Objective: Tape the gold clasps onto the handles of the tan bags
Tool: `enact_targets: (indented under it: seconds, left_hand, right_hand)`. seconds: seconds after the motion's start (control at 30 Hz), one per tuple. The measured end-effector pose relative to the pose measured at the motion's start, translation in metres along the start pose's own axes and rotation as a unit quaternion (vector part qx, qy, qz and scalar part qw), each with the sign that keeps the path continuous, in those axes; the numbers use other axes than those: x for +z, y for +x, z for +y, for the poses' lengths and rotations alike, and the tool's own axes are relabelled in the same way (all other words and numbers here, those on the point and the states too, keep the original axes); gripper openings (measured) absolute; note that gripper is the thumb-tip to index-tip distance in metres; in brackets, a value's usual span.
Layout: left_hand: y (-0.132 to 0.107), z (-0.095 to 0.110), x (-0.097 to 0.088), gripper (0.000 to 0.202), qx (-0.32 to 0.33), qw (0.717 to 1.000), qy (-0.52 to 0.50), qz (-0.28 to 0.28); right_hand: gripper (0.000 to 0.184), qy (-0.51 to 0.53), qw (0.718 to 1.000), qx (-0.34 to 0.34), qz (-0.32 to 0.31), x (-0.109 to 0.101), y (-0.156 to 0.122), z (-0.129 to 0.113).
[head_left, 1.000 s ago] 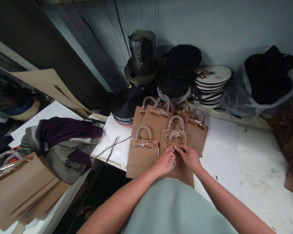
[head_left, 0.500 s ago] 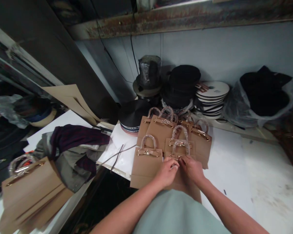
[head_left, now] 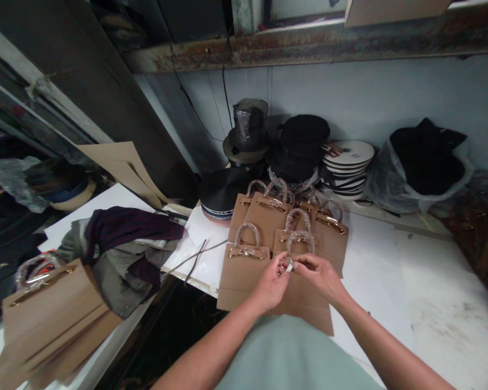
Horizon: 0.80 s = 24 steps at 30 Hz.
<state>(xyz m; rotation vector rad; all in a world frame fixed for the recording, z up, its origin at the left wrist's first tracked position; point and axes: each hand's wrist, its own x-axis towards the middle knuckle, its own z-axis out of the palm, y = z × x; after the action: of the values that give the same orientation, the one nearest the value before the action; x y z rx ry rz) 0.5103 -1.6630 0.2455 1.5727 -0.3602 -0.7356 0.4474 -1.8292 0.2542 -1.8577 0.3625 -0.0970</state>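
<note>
Several flat brown handbag pieces with gold clasps and plastic-wrapped handles lie fanned out on the white table (head_left: 382, 276). My left hand (head_left: 273, 281) and my right hand (head_left: 318, 273) meet over the nearest bag piece (head_left: 305, 300), just below its wrapped handle (head_left: 299, 238). Both hands are closed in a pinch on a small pale bit between the fingertips; I cannot make out what it is. A second bag piece (head_left: 241, 273) lies just left of my left hand.
A stack of brown bag pieces (head_left: 49, 319) lies at the lower left, beside a heap of dark clothes (head_left: 122, 244). Against the back wall stand black ribbon rolls (head_left: 301, 143), white reels (head_left: 345, 162) and a plastic bag of black material (head_left: 423, 162).
My hands have lifted slightly off the bag's clasp and now pinch a small pale bit between them. The camera has tilted up, showing more of the wall.
</note>
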Motion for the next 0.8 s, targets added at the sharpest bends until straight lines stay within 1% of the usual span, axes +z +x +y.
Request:
enact_targets:
  seconds: [0.13, 0.23, 0.33, 0.43, 0.53, 0.6, 0.67, 0.73, 0.8]
  left_hand:
    - [0.002, 0.0, -0.002, 0.059, 0.026, 0.999, 0.032, 0.022]
    - [0.006, -0.003, -0.006, 0.058, 0.035, 0.998, 0.043, 0.027]
    - [0.012, 0.0, -0.011, 0.04, 0.043, 0.994, 0.082, 0.049]
    - [0.02, 0.01, -0.019, 0.017, 0.05, 0.991, 0.107, 0.069]
    - [0.03, 0.018, -0.025, 0.012, 0.041, 0.991, 0.09, 0.086]
    - [0.039, 0.017, -0.028, 0.012, 0.018, 0.993, 0.062, 0.094]
    - [0.049, 0.014, -0.032, 0.015, -0.016, 0.994, 0.022, 0.104]
    - [0.059, 0.01, -0.039, 0.017, -0.044, 0.991, -0.015, 0.122]
    - [0.072, 0.011, -0.05, 0.015, -0.052, 0.988, -0.039, 0.137]
  right_hand:
    - [0.024, -0.003, 1.0, -0.005, -0.007, 0.007, 0.008, 0.005]
    - [0.021, -0.029, 0.999, -0.01, -0.012, 0.01, 0.012, 0.004]
    - [0.021, -0.068, 0.997, -0.032, -0.018, 0.01, 0.017, -0.002]
    - [0.021, -0.098, 0.994, -0.047, -0.029, 0.012, 0.026, -0.01]
    - [0.023, -0.097, 0.993, -0.054, -0.048, 0.013, 0.038, -0.018]
    - [0.025, -0.081, 0.993, -0.056, -0.063, 0.012, 0.048, -0.026]
    - [0.029, -0.041, 0.994, -0.046, -0.087, 0.008, 0.059, -0.037]
    - [0.032, 0.007, 0.994, -0.032, -0.102, 0.005, 0.074, -0.048]
    - [0.031, 0.032, 0.995, -0.024, -0.094, 0.005, 0.097, -0.054]
